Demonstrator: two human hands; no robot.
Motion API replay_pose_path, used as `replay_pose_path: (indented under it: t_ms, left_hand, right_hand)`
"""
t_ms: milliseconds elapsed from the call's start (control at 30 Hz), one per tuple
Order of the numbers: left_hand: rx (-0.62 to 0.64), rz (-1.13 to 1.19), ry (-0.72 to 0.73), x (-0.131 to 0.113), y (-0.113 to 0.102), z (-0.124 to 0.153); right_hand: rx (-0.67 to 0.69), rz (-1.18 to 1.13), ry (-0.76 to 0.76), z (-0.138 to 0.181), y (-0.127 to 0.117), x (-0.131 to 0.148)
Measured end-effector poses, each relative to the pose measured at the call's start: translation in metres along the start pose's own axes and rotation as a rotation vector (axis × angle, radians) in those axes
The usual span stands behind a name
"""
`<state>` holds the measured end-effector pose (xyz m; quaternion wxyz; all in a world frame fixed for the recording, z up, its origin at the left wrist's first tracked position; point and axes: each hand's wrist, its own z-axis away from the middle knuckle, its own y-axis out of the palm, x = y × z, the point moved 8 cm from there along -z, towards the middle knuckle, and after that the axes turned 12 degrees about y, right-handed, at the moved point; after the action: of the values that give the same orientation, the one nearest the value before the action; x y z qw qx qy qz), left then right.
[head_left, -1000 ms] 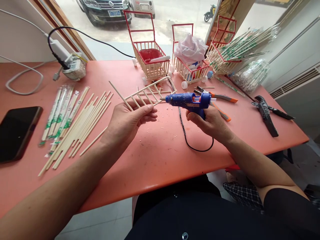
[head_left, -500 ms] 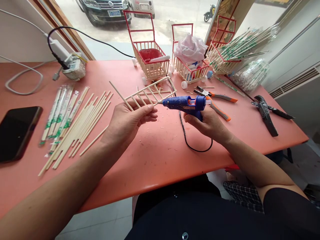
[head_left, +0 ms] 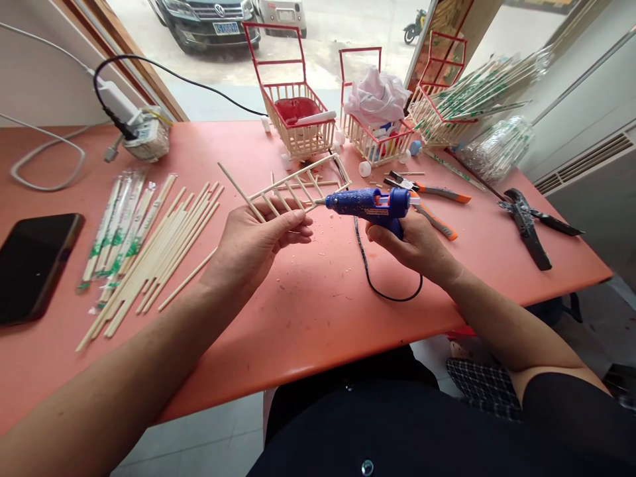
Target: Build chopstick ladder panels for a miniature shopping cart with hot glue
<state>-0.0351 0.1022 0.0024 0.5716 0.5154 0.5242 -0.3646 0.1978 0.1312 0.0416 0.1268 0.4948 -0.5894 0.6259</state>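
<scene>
A small ladder-like frame of pale wooden sticks (head_left: pixel 299 185) is pinched between the thumb and fingers of my left hand (head_left: pixel 271 232), held above the table. One longer stick juts up and left from its near end. My right hand (head_left: pixel 410 238) is wrapped round the handle of a blue hot glue gun (head_left: pixel 365 203). The gun points left, its nozzle at the frame's near rail beside my left thumb. A clear glue stick shows in the gun's back. Whether the nozzle touches the wood I cannot tell.
Loose chopsticks (head_left: pixel 159 255), wrapped chopsticks (head_left: pixel 116 222) and a phone (head_left: pixel 37 265) lie on the left. Small stick-built carts (head_left: pixel 303 136) stand at the back. Orange-handled pliers (head_left: pixel 437 191) and black cutters (head_left: pixel 527 225) lie right. The gun's black cord (head_left: pixel 368 265) loops below it.
The glue gun's nozzle has shifted very slightly right along the frame's near rail. My left hand still holds the frame in nearly the same place.
</scene>
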Motion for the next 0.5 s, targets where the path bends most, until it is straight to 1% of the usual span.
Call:
replay_pose_path:
  t_ms: [100, 200, 300, 500]
  left_hand:
    - [-0.001, -0.024, 0.006, 0.002, -0.002, 0.0]
    - [0.026, -0.068, 0.013, 0.0, 0.0, 0.001]
    - [0.044, -0.06, 0.0, -0.001, 0.004, 0.003]
    - [0.062, -0.018, -0.023, 0.002, 0.007, 0.006]
  right_hand:
    - [0.001, -0.012, 0.014, 0.001, 0.0, -0.003]
    - [-0.02, -0.03, 0.071, 0.002, -0.001, -0.01]
    - [-0.052, -0.049, 0.122, 0.005, -0.004, -0.015]
    - [-0.117, -0.16, 0.14, 0.006, -0.01, -0.009]
